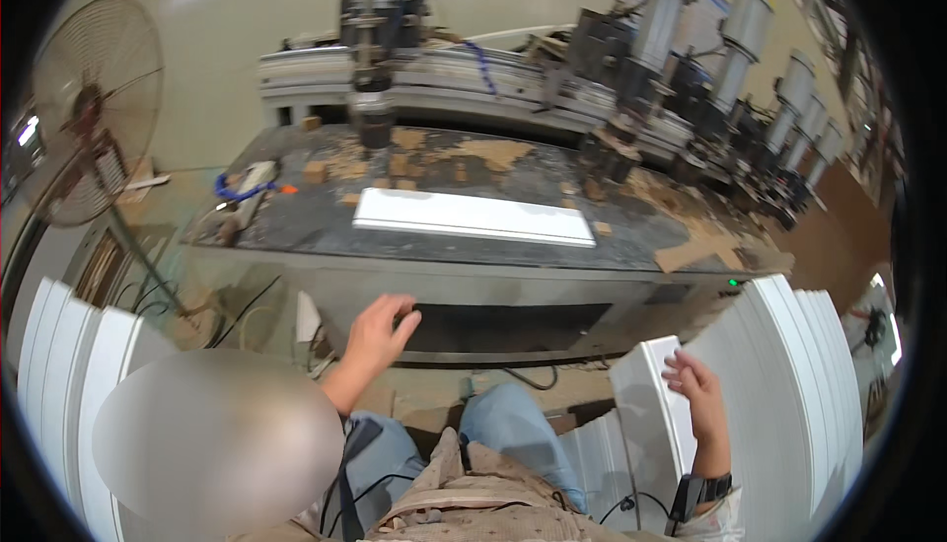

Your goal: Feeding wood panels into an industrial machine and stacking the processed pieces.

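White panels [779, 374] stand stacked at lower right, where the right hand [695, 384] curls its fingers on the nearest one's top edge; a square grip would likely lift it cleanly. Left hand [380, 330] hangs loosely spread, empty, at centre. One panel [473, 216] lies on the machine bed [296, 221]; one fan [84, 108] stands upper left.

In front of you stands the machine bed [326, 221], a dark, worn, dusty slab with a grey front. A long white panel [473, 216] lies flat on it, lengthwise, near the front edge. Behind and around the panel, small wood blocks [316, 171] and tan scraps [493, 152] are scattered over the bed, thicker toward the right end. At the left end lie a blue cable [235, 190] and a pale tool [252, 187] beside it.
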Tool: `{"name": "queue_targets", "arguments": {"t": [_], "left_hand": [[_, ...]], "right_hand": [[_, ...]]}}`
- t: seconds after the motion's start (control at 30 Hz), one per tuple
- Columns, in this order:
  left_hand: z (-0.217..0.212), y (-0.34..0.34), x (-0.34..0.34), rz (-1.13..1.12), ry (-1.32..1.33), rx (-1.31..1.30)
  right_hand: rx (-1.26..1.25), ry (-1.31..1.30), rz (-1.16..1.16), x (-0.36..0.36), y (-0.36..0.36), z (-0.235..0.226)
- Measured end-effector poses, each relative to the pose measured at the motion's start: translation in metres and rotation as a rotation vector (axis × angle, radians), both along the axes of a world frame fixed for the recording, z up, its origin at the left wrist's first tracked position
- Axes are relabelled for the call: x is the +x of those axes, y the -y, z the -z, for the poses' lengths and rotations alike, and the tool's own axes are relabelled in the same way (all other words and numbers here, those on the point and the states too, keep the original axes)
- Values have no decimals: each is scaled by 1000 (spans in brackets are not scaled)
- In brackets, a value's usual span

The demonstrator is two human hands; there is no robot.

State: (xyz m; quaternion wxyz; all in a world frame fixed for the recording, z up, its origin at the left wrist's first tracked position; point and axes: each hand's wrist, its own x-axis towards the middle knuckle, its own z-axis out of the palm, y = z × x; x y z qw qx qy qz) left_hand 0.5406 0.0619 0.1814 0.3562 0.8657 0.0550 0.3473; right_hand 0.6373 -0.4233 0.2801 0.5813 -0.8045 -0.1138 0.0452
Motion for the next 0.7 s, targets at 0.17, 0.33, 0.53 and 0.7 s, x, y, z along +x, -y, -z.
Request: {"name": "queue_targets", "arguments": {"t": [0.17, 0.33, 0.53, 0.7], "left_hand": [[3, -19, 155, 95, -19, 257], [24, -51, 230, -74, -228, 497], [22, -23, 261, 23, -198, 561], [28, -14, 266, -2, -159, 507]], "right_hand": [[-944, 298, 65, -65, 116, 89], [-1182, 202, 220, -110, 114, 107], [-1221, 229, 118, -106, 118, 108], [-1239, 222, 108, -110, 122, 109]]}}
